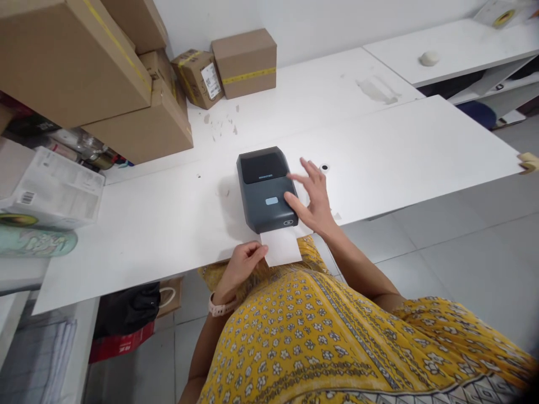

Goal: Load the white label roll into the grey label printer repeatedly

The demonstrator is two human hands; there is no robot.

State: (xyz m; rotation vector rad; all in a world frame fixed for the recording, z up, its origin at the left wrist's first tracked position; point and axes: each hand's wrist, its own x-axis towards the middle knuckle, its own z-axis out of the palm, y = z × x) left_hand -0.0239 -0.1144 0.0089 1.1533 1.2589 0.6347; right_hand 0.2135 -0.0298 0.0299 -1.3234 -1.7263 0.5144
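A dark grey label printer with a glossy black top window and a light blue button sits near the table's front edge. White paper sticks out of its front end over the edge. My left hand pinches the paper's left side between thumb and fingers. My right hand is at the printer's right side, its fingers spread and the thumb at the casing; nothing is held in it.
Cardboard boxes stand at the back and are stacked at the left. A white carton and a green patterned item lie far left. A small round white object is right of the printer.
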